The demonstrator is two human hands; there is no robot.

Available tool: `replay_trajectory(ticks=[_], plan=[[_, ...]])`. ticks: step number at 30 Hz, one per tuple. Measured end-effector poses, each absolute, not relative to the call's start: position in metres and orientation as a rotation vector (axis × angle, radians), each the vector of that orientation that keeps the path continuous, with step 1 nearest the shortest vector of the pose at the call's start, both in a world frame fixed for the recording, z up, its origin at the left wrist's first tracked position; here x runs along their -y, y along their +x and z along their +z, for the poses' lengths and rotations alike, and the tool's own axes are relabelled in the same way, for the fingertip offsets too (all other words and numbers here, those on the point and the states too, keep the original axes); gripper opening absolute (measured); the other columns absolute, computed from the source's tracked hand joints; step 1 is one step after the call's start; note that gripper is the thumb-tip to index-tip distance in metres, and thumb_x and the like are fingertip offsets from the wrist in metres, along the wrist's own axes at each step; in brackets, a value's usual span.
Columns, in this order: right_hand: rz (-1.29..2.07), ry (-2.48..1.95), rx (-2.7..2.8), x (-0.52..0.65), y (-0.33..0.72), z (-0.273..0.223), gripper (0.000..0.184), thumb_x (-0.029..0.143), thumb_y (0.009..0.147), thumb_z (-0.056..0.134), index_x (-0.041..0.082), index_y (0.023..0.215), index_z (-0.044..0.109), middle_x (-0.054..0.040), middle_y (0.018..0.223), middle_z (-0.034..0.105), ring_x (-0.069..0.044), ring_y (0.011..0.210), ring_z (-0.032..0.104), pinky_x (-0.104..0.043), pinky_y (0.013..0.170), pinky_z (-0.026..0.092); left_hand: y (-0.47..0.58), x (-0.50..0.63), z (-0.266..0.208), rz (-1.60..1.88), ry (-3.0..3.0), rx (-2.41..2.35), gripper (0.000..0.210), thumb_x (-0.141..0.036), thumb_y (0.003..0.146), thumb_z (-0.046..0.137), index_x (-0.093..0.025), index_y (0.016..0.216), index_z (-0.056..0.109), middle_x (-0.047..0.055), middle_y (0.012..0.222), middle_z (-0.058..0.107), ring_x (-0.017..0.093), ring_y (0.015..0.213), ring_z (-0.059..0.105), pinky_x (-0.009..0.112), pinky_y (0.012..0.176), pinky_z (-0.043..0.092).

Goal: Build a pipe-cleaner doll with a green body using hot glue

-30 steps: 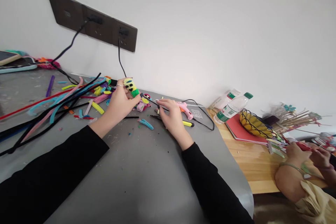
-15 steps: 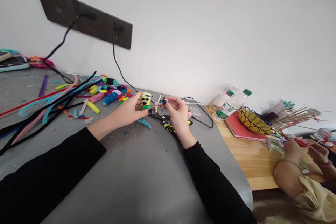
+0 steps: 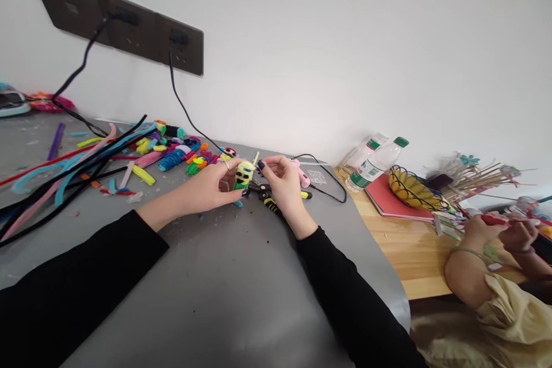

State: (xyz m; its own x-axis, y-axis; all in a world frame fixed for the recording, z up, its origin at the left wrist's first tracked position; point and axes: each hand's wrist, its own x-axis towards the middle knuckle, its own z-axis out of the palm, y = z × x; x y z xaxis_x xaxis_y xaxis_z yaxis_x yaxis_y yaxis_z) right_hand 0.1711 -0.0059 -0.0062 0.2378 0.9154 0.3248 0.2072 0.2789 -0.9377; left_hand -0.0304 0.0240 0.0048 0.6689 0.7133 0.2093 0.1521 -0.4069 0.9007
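Observation:
My left hand (image 3: pixel 209 186) is closed around a small pipe-cleaner figure (image 3: pixel 244 175), yellow with black spots and green at its base. At the figure's top right, my right hand (image 3: pixel 284 188) pinches a short pale-yellow strip (image 3: pixel 256 158) between thumb and fingers. The strip's end meets or sits very close to the figure; I cannot tell whether they touch. Under my right hand lie black-and-yellow pliers (image 3: pixel 270 203), partly covered. A pink glue gun (image 3: pixel 302 175) rests just behind that hand, partly hidden.
Long pipe cleaners (image 3: pixel 81 167) spread across the grey table's left side, beside several small colourful pipe-cleaner pieces (image 3: pixel 172 158). Cables (image 3: pixel 181 104) run from the wall socket panel (image 3: pixel 150 34). Rightward are plastic bottles (image 3: pixel 374 165), a yellow basket (image 3: pixel 411 188), a red folder (image 3: pixel 394 204) and another person's hands (image 3: pixel 517 234).
My right hand has brought the yellow strip left to the top of the figure, which has tilted a little. The whole view has shifted slightly.

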Motion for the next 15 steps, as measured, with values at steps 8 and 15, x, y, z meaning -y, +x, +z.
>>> replay_trajectory(ticks=[8,15], plan=[[0.722,-1.181,1.202,0.0061,0.1675,-0.0085,0.025,0.043,0.080,0.076,0.023,0.090,0.067,-0.0016,0.086,0.073,-0.017,0.082,0.070,-0.031,0.077,0.059,-0.0294,-0.0283,0.0001,0.826,1.837,-0.772,0.056,-0.045,0.074,0.075,-0.024,0.124,0.061,0.009,0.110,0.079,0.032,0.103,0.077,0.044,0.084,0.063],[0.730,-1.123,1.090,0.0083,0.1681,-0.0040,0.033,0.048,0.077,0.081,0.023,0.088,0.063,-0.0020,0.087,0.073,-0.019,0.087,0.074,-0.035,0.087,0.063,-0.0294,-0.0293,-0.0015,0.853,1.785,-0.834,0.056,-0.054,0.074,0.079,-0.023,0.119,0.064,0.009,0.105,0.078,0.033,0.103,0.077,0.044,0.084,0.065]])
